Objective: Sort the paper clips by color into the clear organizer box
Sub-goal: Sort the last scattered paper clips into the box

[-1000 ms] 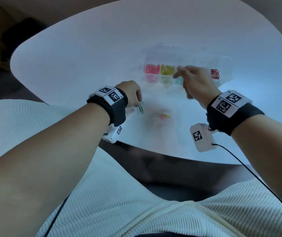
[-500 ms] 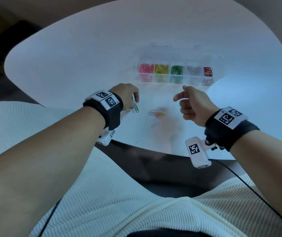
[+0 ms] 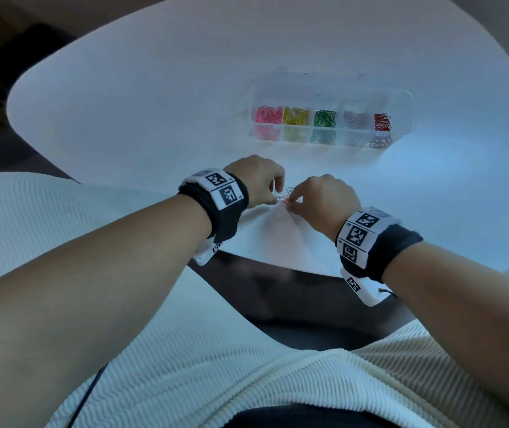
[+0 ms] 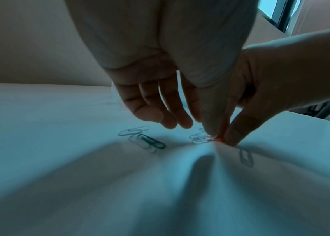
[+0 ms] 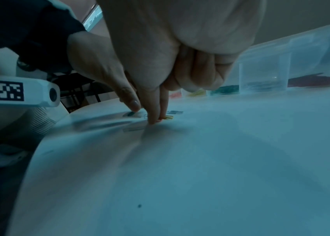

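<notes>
The clear organizer box (image 3: 401, 103) lies far on the white table (image 3: 154, 103), with pink, yellow, green, silver and red clips in separate compartments. Several loose paper clips (image 3: 288, 193) lie near the front edge between my hands. My right hand (image 3: 290, 203) reaches down, thumb and index finger pinching a pink clip (image 5: 160, 120) against the table; its other fingers are curled. A yellow clip (image 5: 169, 117) lies just behind. My left hand (image 4: 192, 126) hangs relaxed, one fingertip touching the table beside the silver clips (image 4: 198, 138). A green clip (image 4: 152, 141) lies under its fingers.
A lone silver clip (image 4: 246, 157) lies on the right hand's side of the pile. The table's front edge (image 3: 278, 261) runs just below both wrists. The box (image 5: 265, 75) stands a hand's length beyond the pile.
My right hand came back from the box and dropped onto the loose clips, closing its fingertips on the pink one. My left hand shifted slightly right toward the pile.
</notes>
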{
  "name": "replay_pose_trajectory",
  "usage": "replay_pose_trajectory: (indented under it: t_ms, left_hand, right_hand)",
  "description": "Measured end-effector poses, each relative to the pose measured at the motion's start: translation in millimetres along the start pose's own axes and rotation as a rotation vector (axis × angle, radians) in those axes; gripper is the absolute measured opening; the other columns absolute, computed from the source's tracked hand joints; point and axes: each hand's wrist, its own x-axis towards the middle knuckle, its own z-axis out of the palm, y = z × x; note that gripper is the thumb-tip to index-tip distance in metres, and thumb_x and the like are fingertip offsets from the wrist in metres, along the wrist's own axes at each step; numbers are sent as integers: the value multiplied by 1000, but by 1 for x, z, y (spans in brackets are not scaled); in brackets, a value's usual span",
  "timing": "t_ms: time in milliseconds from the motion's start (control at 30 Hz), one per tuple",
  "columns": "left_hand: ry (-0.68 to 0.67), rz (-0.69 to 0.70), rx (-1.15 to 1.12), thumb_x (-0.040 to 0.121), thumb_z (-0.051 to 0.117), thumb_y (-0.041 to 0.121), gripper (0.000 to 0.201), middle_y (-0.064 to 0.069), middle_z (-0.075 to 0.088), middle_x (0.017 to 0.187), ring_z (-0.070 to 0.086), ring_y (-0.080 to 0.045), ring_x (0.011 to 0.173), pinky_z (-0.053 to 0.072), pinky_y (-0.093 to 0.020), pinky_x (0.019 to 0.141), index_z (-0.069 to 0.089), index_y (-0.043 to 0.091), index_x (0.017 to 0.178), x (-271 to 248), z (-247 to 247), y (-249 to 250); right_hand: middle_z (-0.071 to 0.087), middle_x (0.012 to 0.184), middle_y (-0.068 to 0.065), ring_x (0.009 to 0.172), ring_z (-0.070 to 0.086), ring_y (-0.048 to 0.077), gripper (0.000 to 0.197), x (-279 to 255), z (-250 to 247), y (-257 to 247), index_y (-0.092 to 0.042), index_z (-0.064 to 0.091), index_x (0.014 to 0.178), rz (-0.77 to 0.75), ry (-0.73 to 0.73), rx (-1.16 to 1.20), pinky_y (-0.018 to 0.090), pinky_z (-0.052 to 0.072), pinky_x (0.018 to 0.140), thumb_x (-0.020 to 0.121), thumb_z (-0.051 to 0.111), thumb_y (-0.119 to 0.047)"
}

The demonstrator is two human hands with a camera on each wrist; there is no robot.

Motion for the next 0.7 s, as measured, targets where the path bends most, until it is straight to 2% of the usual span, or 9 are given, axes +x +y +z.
replay_pose_trajectory:
  t_ms: [100,200,333,400,533,600,700]
  left_hand:
    - [1,10,34,86,68,29,19,8,57,98,52,-14,89,44,-29,77,63,24,104,2,3,-1]
    - [30,0,64,87,64,26,19,8,55,103,51,-14,94,45,-31,82,62,26,106,3,1,-1]
    - [60,-93,59,87,62,18,22,6,54,104,51,-16,93,45,-31,80,61,25,108,3,-12,-12]
    - [63,-159,62,86,63,16,24,1,55,108,50,-18,91,43,-30,77,60,22,108,2,-18,-24]
    - [-4,-229,65,76,75,13,39,-2,46,107,50,-22,90,43,-30,74,55,22,108,-1,-19,-35]
    - [14,-196,65,75,74,6,38,-3,52,108,50,-21,93,44,-29,74,58,20,107,0,-16,-31]
    - [30,-175,74,78,69,2,28,-2,63,109,59,-23,98,48,-29,76,65,19,100,2,-14,-24]
  right_hand:
    - [64,93,8,82,61,30,24,0,-2,-5,-21,71,105,-36,-15,-154,29,40,65,95,53,-34]
    - [49,75,4,70,50,28,24,0,-1,-7,-12,64,99,-110,-32,-302,31,37,63,97,45,-28]
    - [41,66,0,67,48,27,25,4,-2,-7,-14,56,87,-117,-29,-314,31,37,62,96,44,-34]
    - [44,66,1,67,51,28,29,7,-4,-5,-13,57,86,-101,-26,-264,31,40,62,93,49,-40]
    - [63,87,7,75,61,30,27,10,-6,-2,-18,68,97,-97,-1,-161,32,50,67,86,60,-41]
    - [63,88,8,74,60,30,27,11,-6,-3,-17,69,100,-101,1,-166,31,48,65,89,60,-40]
    - [51,74,5,69,52,29,26,15,-8,-6,-14,65,96,-95,-9,-200,30,42,63,92,57,-38]
